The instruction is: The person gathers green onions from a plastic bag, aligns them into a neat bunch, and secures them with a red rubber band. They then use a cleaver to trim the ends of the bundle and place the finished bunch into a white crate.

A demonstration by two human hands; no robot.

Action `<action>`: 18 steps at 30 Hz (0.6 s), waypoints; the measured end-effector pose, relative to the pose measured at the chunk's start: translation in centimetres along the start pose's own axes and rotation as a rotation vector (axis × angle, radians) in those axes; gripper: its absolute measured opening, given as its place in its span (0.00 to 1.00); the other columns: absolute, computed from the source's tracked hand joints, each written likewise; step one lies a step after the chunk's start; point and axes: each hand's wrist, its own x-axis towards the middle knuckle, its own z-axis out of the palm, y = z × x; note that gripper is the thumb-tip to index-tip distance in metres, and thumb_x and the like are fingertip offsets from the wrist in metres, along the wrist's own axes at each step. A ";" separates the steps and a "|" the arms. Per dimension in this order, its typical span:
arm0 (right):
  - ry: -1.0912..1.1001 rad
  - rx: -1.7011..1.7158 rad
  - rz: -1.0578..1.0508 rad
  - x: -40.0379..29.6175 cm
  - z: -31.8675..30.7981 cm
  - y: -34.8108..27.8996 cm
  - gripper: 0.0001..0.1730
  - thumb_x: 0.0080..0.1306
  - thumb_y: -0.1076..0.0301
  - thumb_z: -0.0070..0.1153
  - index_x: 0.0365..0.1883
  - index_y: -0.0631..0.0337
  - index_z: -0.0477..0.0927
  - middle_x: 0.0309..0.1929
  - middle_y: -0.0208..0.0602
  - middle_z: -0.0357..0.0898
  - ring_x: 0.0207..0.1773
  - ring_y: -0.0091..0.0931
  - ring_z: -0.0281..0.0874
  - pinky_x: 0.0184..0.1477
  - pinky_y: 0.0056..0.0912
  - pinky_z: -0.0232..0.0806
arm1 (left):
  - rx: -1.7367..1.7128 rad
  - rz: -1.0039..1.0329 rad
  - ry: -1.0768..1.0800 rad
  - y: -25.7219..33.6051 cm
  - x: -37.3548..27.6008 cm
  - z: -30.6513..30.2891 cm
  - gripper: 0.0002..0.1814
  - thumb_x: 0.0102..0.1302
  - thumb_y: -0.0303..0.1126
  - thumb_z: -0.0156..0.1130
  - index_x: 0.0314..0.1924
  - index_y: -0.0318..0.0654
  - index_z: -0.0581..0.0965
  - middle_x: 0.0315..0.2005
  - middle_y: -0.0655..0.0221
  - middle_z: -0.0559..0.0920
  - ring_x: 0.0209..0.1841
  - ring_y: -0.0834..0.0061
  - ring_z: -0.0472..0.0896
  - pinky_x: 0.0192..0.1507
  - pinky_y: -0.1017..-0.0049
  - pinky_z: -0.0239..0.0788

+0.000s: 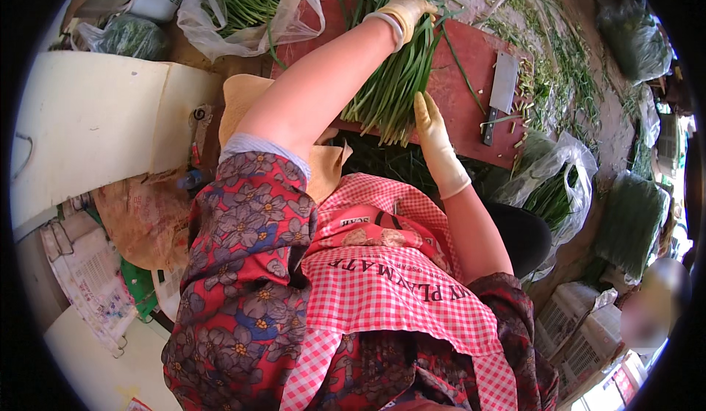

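A bunch of long green garlic chives (394,88) lies across a red board (458,69), its cut-looking stem ends overhanging the near edge. My left hand (405,14), in a pale rubber glove, is closed around the upper part of the bunch. My right hand (438,135), gloved too, is held upright beside the stem ends at their right, fingers extended and together; it grips nothing. A cleaver (503,83) with a black handle rests on the board's right side, with small cut stem pieces (521,113) around it. A few loose leaves lie between bunch and cleaver.
An open plastic bag of chives (248,3) stands at the upper left, another bag of chives (551,196) at the right. Scattered trimmings (568,69) cover the ground beyond the board. Filled bags (631,223) and plastic crates (584,328) line the right. A white panel (99,113) is at left.
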 end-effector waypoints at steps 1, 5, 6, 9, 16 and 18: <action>0.028 -0.019 0.019 0.7 0.1 -0.1 0.29 0.77 0.58 0.49 0.68 0.71 0.65 0.62 0.40 0.74 0.62 0.25 0.70 0.65 0.25 0.61 | -0.074 -0.022 0.056 -0.5 1.2 0.0 0.11 0.65 0.38 0.66 0.33 0.36 0.81 0.27 0.65 0.84 0.22 0.71 0.79 0.26 0.67 0.75; 0.088 -0.233 0.041 3.7 -1.6 3.2 0.33 0.75 0.52 0.52 0.66 0.72 0.66 0.62 0.44 0.74 0.62 0.29 0.71 0.64 0.29 0.62 | 0.409 0.329 0.028 1.3 -1.1 -0.2 0.27 0.61 0.39 0.70 0.55 0.30 0.74 0.50 0.53 0.81 0.48 0.61 0.80 0.52 0.65 0.73; 0.145 -0.309 -0.001 3.5 -1.2 2.9 0.34 0.75 0.50 0.51 0.65 0.72 0.67 0.59 0.52 0.77 0.61 0.37 0.75 0.62 0.34 0.64 | 0.286 0.210 0.084 2.0 -2.1 0.0 0.33 0.59 0.41 0.71 0.60 0.31 0.71 0.56 0.51 0.78 0.55 0.58 0.77 0.59 0.65 0.68; 0.103 -0.570 -0.051 3.5 -1.5 1.9 0.32 0.75 0.51 0.48 0.65 0.72 0.68 0.54 0.62 0.78 0.59 0.47 0.77 0.58 0.40 0.68 | 0.395 0.493 0.317 1.8 -4.3 -1.6 0.42 0.57 0.47 0.72 0.65 0.31 0.67 0.64 0.48 0.72 0.64 0.52 0.71 0.68 0.62 0.61; 0.165 -0.978 0.056 1.4 -3.5 0.2 0.41 0.71 0.40 0.46 0.65 0.72 0.67 0.44 0.65 0.81 0.48 0.52 0.80 0.49 0.51 0.72 | 0.670 0.424 0.700 -8.0 -8.9 -7.2 0.53 0.61 0.63 0.62 0.72 0.29 0.56 0.71 0.45 0.60 0.74 0.51 0.57 0.75 0.60 0.47; 0.193 -1.009 0.060 2.2 -3.0 0.2 0.41 0.72 0.40 0.46 0.65 0.73 0.67 0.44 0.66 0.80 0.50 0.51 0.80 0.50 0.50 0.73 | 0.701 0.234 0.636 -10.6 -10.3 -6.8 0.56 0.61 0.70 0.56 0.73 0.29 0.55 0.71 0.44 0.59 0.74 0.50 0.56 0.75 0.56 0.45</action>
